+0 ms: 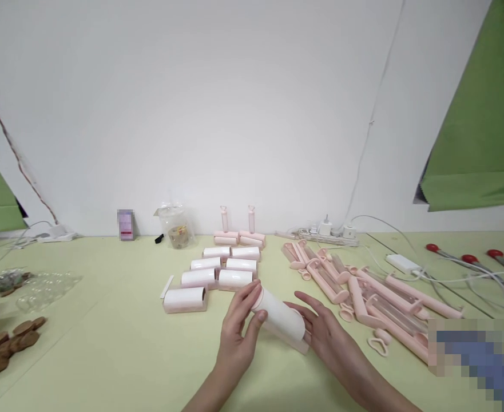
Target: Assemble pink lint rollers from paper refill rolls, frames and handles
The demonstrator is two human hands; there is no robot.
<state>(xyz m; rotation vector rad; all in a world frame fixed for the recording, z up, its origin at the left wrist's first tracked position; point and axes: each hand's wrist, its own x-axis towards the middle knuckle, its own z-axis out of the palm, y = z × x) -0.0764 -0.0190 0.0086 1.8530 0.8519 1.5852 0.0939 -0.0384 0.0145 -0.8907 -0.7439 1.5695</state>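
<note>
A white paper roll sits in a pale pink holder, tilted just above or on the table; I cannot tell which. My left hand grips the roll's upper left end, with the thumb on the near side and the fingers over the top. At the lower right end, my right hand holds the holder from the side, its index finger raised apart and some fingertips hidden behind the roll. Beyond my hands, several similar white rolls lie in two columns. A thin white strip rests by the nearest left one.
Pink tube parts are heaped at right, with loose pink rings. Two pink pieces with upright tubes stand by the wall. Left are wooden discs and clear pieces. Behind are a bag and power strip.
</note>
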